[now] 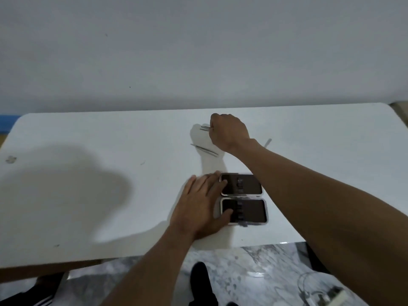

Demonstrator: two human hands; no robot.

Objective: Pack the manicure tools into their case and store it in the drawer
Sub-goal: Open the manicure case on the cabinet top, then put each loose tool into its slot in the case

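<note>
The manicure case (247, 198) lies open on the white table (88, 138), two dark-lined halves with pale rims side by side. My left hand (203, 202) rests flat on the case's left end, fingers spread over both halves. Farther back, my right hand (228, 131) is curled round a thin metal tool (206, 128) whose end sticks out to the left. A second slim metal tool (204, 149) lies on the table just in front of that hand. A third tool (267, 142) shows behind my right wrist.
A pale wall rises behind the table. Small marks and a scrap (10, 159) lie at the table's left. Below the front edge is a marbled floor (254, 261) with cables (320, 292) at the lower right and my dark shoe (202, 281).
</note>
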